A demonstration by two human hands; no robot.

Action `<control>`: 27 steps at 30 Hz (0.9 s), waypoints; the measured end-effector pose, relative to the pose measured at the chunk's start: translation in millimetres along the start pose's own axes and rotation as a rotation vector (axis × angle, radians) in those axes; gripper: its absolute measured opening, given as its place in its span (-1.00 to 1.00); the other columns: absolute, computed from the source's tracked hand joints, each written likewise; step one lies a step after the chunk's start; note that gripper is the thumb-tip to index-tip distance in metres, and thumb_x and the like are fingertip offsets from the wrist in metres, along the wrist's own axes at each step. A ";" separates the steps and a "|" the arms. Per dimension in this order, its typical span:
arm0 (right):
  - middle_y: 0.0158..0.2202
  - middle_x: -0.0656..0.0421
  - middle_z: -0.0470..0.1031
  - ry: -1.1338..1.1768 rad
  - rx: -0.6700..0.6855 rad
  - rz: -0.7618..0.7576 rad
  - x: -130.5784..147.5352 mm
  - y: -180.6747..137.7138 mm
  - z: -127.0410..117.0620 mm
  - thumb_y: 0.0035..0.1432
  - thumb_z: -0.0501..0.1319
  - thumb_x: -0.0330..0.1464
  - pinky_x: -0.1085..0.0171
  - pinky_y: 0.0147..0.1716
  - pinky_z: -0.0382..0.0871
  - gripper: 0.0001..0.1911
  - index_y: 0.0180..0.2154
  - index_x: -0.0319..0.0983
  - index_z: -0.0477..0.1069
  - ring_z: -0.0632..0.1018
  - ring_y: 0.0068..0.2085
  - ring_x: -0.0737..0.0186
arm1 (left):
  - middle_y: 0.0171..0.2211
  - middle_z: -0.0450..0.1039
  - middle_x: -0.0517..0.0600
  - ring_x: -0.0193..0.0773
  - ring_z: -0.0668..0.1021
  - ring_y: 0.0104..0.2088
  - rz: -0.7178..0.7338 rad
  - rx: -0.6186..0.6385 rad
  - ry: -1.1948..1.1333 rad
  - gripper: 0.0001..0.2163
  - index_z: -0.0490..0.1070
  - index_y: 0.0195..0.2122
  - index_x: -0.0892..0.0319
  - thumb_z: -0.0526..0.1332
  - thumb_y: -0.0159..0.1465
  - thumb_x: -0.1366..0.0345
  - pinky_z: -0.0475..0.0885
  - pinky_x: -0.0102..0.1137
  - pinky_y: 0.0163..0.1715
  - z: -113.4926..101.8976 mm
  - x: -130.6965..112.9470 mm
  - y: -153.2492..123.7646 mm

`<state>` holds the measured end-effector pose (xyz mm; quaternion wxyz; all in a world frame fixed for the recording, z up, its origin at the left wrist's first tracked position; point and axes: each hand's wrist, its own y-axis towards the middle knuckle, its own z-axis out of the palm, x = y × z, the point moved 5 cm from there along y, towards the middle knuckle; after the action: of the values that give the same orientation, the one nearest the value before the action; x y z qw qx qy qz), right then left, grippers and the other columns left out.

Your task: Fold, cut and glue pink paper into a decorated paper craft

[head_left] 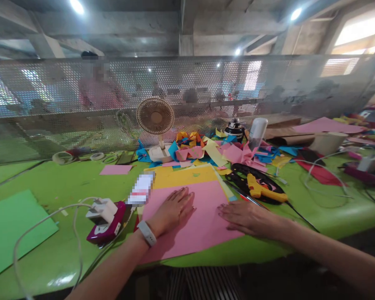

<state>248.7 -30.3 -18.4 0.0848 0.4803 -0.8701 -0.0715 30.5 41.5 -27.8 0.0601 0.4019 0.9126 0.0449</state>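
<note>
A pink sheet of paper (187, 233) lies at the table's front edge, partly over a yellow sheet (171, 177). My left hand (174, 208) rests flat on the pink sheet with its fingers stretched forward; a pale band circles that wrist. Across the sheet, my right hand (248, 216) lies palm down near the right edge, fingers extended toward the left. Neither hand grips anything. Just left of the papers is a phone (141, 188) with a cable plugged in. A yellow glue gun (264, 189) sits in a black tray (242, 171) beyond my right hand.
A purple power strip (120, 212) with white chargers (102, 211) and loose cables stands at left, near a green sheet (15, 229). Behind the papers are a small fan (156, 118), coloured paper scraps (212, 152) and a clear bottle (258, 130). A perforated metal screen (206, 87) runs along the back.
</note>
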 end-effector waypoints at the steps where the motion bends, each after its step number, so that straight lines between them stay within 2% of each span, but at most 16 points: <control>1: 0.09 -0.02 0.33 0.012 -0.013 -0.002 0.1 0.1 -1.8 0.29 -0.04 -0.26 0.09 0.12 0.17 -0.56 0.14 -0.30 0.21 0.34 0.12 0.13 | 0.26 -0.03 0.08 -0.18 0.03 0.25 -0.001 0.001 0.001 -0.49 0.02 0.24 0.14 -0.16 0.34 0.01 -0.01 -0.23 0.19 -0.2 -0.2 0.2; 6: 0.07 0.01 0.36 0.122 0.049 0.022 -3.2 2.6 -14.6 0.15 0.12 -0.09 0.10 0.16 0.09 -0.43 0.12 -0.23 0.25 0.36 0.11 0.11 | 0.25 -0.01 0.09 -0.15 0.07 0.24 0.001 -0.015 0.003 -0.49 0.05 0.23 0.14 -0.15 0.33 0.01 0.02 -0.18 0.19 -2.1 -1.8 1.1; 11: 0.05 0.08 0.39 0.180 0.093 0.052 -8.6 5.8 -14.3 0.16 0.10 -0.10 0.15 0.16 0.07 -0.48 0.09 -0.21 0.29 0.36 0.11 0.15 | 0.25 -0.01 0.11 -0.16 0.06 0.25 0.000 -0.006 0.004 -0.48 0.05 0.23 0.16 -0.16 0.33 0.00 0.01 -0.19 0.19 -2.3 -3.3 0.8; 16: 0.02 0.09 0.42 0.209 0.052 0.063 -11.6 6.7 -6.7 0.18 0.10 -0.14 0.17 0.11 0.15 -0.55 0.04 -0.21 0.35 0.38 0.09 0.18 | 0.25 -0.02 0.14 -0.16 0.04 0.25 0.006 0.011 -0.005 -0.47 0.03 0.24 0.19 -0.17 0.33 0.00 0.00 -0.20 0.20 -2.7 -4.2 1.6; 21: -0.06 0.12 0.49 0.200 -0.027 0.064 -17.4 11.0 -4.1 0.23 0.07 -0.21 0.22 0.02 0.27 -0.66 -0.04 -0.19 0.42 0.48 -0.02 0.21 | 0.25 -0.01 0.15 -0.13 0.06 0.25 0.004 0.062 -0.045 -0.45 0.04 0.23 0.21 -0.14 0.32 -0.02 0.01 -0.19 0.19 -6.1 -2.0 3.1; 24: -0.11 0.14 0.52 0.172 -0.061 0.094 -21.7 12.7 -3.5 0.23 0.07 -0.24 0.23 -0.04 0.32 -0.69 -0.07 -0.19 0.44 0.53 -0.10 0.21 | 0.24 0.03 0.10 -0.13 0.06 0.25 0.034 0.097 -0.089 -0.46 0.06 0.22 0.17 -0.10 0.30 -0.03 -0.02 -0.17 0.20 -15.5 -13.1 -1.9; 27: -0.16 0.13 0.55 0.160 -0.096 0.121 -24.4 12.7 -3.2 0.22 0.08 -0.23 0.27 -0.15 0.37 -0.69 -0.10 -0.21 0.47 0.55 -0.16 0.21 | 0.23 0.07 0.04 -0.18 0.09 0.24 0.061 0.112 -0.172 -0.47 0.05 0.23 0.11 -0.09 0.30 -0.03 0.01 -0.22 0.20 -28.3 -35.3 -11.6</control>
<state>251.8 -3.0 -14.6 0.1810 0.4267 -0.8834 -0.0693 41.5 6.7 1.2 0.1143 0.4344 0.8926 -0.0389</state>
